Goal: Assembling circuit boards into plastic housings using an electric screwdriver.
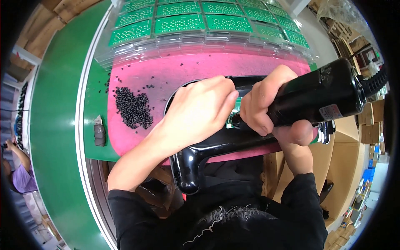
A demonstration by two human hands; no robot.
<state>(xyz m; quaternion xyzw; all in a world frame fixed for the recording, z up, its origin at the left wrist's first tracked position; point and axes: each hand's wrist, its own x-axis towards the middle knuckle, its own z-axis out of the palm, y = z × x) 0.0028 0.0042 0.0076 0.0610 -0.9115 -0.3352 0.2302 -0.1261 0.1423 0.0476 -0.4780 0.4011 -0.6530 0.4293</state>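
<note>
My right hand [266, 102] is wrapped around a thick black electric screwdriver [321, 89], which lies slanted with its tip end toward the middle. Its cord leaves at the upper right. Beneath both hands rests a glossy black plastic housing [233, 139] with a rounded arm jutting toward me. A small green circuit board [230, 121] shows inside it, between my hands. Over the housing's left part, my left hand [202, 104] has its fingers curled in near the board; whatever they pinch is hidden. The screwdriver's tip is mostly hidden too.
Small black screws [133, 108] lie heaped on the pink mat [137, 73], with a few scattered around. Stacked clear trays hold green circuit boards [179, 23] behind it. A dark wrapped lump [99, 135] sits left. A cardboard box [343, 166] stands right; another person [23, 175] is far left.
</note>
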